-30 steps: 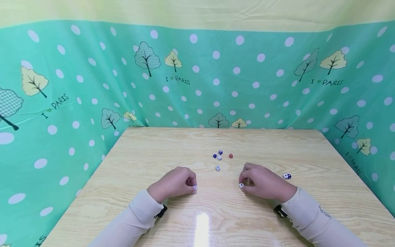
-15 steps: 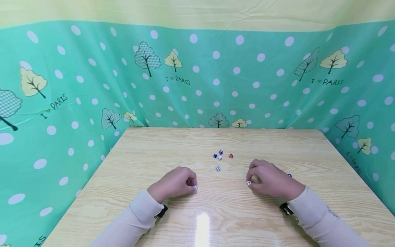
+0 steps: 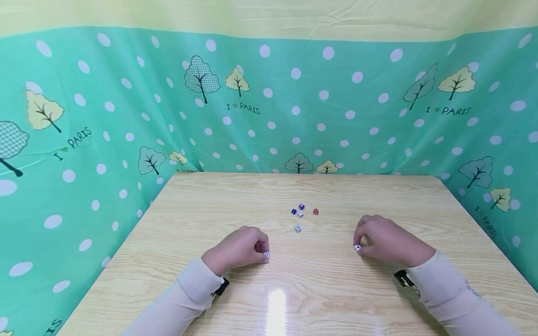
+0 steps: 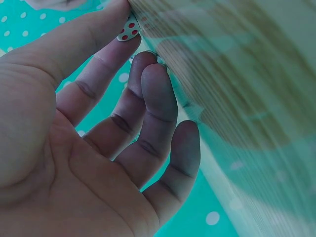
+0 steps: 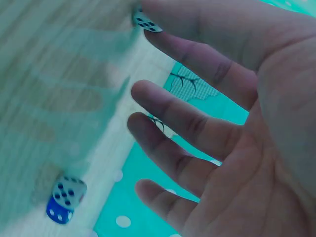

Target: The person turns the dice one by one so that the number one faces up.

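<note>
My left hand (image 3: 237,251) pinches a white die (image 3: 266,254) between thumb and index finger, low over the table at centre left. Red pips show on that white die (image 4: 130,30) in the left wrist view. To the right, my right hand (image 3: 388,239) pinches another white die (image 3: 357,248) by thumb and index fingertip; black pips face the right wrist camera. The other fingers of both hands are loosely bent. Beside the right hand, a white die (image 5: 69,191) and a blue die (image 5: 59,210) lie together in the right wrist view; in the head view the hand hides them.
Farther back on the wooden table (image 3: 235,196) lie two blue dice, one a blue die (image 3: 301,206), a white die (image 3: 300,214) and a red die (image 3: 315,211). Nearer is another white die (image 3: 298,228). A green dotted curtain (image 3: 269,126) encloses the back and sides.
My right hand has moved to the right with its white die and now covers the white and blue pair in the head view. The left hand has stayed in place.
</note>
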`<action>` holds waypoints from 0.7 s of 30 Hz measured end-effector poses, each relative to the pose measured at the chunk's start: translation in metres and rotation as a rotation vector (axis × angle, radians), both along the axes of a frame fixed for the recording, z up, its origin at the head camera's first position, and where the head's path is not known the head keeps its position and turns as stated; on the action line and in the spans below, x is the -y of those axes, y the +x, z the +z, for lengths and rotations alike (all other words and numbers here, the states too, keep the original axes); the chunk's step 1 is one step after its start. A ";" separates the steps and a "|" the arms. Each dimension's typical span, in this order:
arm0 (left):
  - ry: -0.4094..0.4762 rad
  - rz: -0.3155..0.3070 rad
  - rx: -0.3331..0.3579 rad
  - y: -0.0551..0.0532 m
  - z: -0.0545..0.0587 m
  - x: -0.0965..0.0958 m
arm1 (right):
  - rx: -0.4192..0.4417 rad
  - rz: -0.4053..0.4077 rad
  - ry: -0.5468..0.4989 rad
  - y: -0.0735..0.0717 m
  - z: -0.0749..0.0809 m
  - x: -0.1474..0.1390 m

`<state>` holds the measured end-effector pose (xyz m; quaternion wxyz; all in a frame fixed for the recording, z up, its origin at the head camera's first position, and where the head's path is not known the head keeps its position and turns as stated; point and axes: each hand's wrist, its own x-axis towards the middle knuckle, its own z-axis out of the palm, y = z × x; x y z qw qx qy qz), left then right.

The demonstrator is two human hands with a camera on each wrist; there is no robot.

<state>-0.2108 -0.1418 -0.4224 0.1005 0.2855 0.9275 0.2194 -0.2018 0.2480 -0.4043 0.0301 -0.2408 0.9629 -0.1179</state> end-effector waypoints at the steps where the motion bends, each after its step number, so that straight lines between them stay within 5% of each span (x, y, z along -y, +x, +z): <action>1: 0.001 -0.001 -0.001 0.000 0.000 0.000 | 0.006 -0.002 0.006 0.000 0.001 -0.002; 21: 0.016 -0.014 -0.004 0.000 0.003 0.000 | 0.043 -0.041 0.059 -0.013 0.006 -0.038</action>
